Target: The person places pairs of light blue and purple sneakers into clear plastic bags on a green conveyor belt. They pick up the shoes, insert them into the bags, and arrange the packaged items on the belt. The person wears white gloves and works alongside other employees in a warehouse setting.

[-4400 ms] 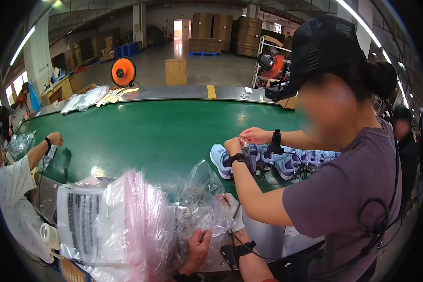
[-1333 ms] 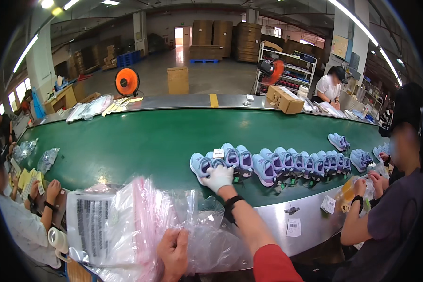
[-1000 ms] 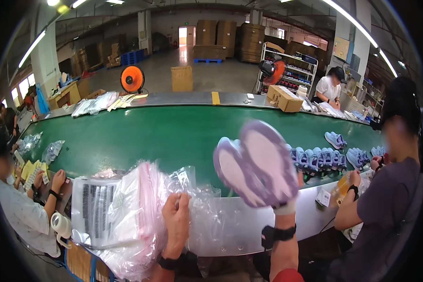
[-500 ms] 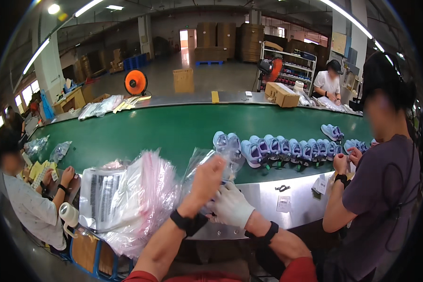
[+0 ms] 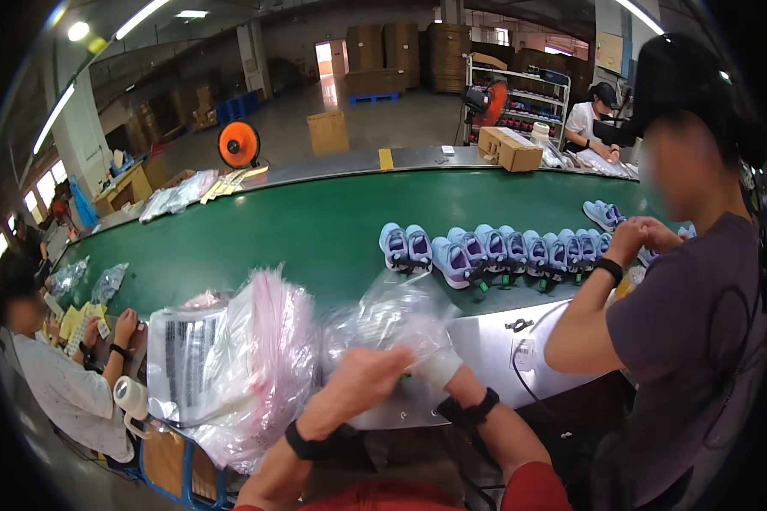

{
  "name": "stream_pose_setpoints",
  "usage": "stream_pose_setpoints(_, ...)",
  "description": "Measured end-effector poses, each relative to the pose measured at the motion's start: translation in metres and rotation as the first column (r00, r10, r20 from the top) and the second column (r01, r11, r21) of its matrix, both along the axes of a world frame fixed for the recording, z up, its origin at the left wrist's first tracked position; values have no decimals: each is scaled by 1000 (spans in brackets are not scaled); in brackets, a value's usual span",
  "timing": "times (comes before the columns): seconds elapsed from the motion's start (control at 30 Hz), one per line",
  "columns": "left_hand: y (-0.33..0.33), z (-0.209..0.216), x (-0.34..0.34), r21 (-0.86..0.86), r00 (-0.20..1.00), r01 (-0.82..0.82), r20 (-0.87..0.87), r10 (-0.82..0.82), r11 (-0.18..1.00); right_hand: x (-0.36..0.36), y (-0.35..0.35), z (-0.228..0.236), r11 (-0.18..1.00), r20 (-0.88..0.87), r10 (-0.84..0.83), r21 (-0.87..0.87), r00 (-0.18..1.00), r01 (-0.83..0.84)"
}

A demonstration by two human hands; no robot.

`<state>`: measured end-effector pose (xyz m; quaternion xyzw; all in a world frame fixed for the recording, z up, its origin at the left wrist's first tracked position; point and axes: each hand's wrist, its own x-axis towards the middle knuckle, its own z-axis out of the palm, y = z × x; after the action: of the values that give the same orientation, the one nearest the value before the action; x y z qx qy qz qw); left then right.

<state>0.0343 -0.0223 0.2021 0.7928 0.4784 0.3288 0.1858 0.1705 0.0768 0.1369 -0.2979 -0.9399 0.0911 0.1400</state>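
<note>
Both my hands meet on a crumpled clear plastic bag [image 5: 389, 317] lying on the steel ledge [image 5: 486, 341] in front of the green conveyor belt [image 5: 298, 230]. My bare left hand [image 5: 362, 381] grips the bag's near edge. My white-gloved right hand [image 5: 435, 364] holds the bag just to its right. What is inside the bag is too blurred to tell. A row of several small lilac and blue shoes [image 5: 503, 251] stands on the belt beyond the bag.
A bundle of clear bags with pink strips [image 5: 247, 358] lies left of my hands. One co-worker in a purple shirt [image 5: 682, 324] stands close on the right, and another sits low at the left [image 5: 51, 383]. A cardboard box [image 5: 510, 149] sits across the belt.
My right hand lifted a pair of shoes off the belt and brought it down to the bag. Both hands have since drawn closer together on the bag.
</note>
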Motion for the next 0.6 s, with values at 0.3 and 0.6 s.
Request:
stream_pose_setpoints(0.3, -18, -38, 16, 255, 982, -64, 189, 16, 965, -61, -9, -59, 992, -195, -121, 19, 973, 127)
stream_pose_setpoints(0.6, -25, -58, -11, 261, 978, 187, 44, -206, 947, -69, -13, -18, 966, -196, -223, 91, 955, 244)
